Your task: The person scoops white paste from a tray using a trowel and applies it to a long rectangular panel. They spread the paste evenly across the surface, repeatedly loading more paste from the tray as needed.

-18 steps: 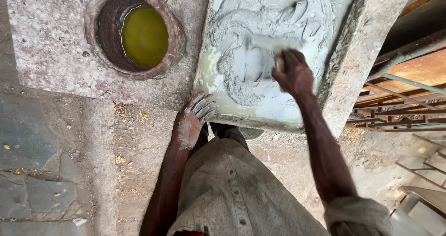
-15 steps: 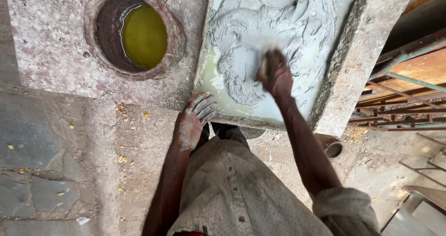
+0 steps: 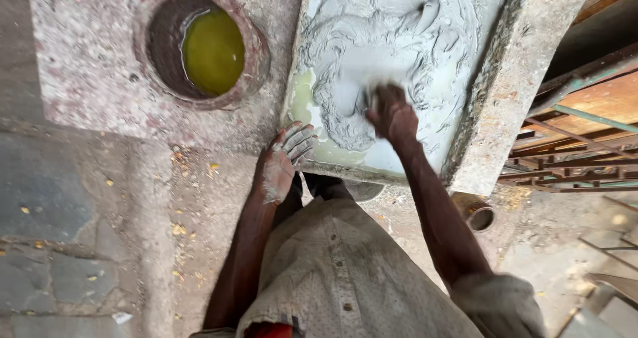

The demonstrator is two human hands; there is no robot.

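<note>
Grey wet plaster [image 3: 405, 52] is lying spread in thick swirls across a shallow square mould tray [image 3: 495, 132], which is sitting at the upper middle of the head view on a speckled stone slab [image 3: 86, 79]. A pale, smoother patch is showing along the tray's lower left corner.

Right hand [image 3: 392, 115] is reaching forward over the tray's near edge and pressing into the plaster near the centre; its fingers are curled down into the mix and blurred, so whether the grip is closed on a tool or on plaster alone cannot be told. Its forearm is crossing the near rim of the tray.

Left hand [image 3: 282, 162] is resting with fingers spread and the grip open, holding nothing, its fingertips touching the tray's lower left corner. Pale plaster residue is coating the fingers and the back of this hand.

Left of the tray, a round hole [image 3: 199, 49] in the slab is holding yellow-green liquid, well apart from both hands. Below the hands, the person's light dotted shirt [image 3: 345, 271] is filling the lower middle. A small round tin [image 3: 480, 218] is lying on the ground just beside the right forearm. Rusty metal racks [image 3: 578, 145] are standing at the right edge.
</note>
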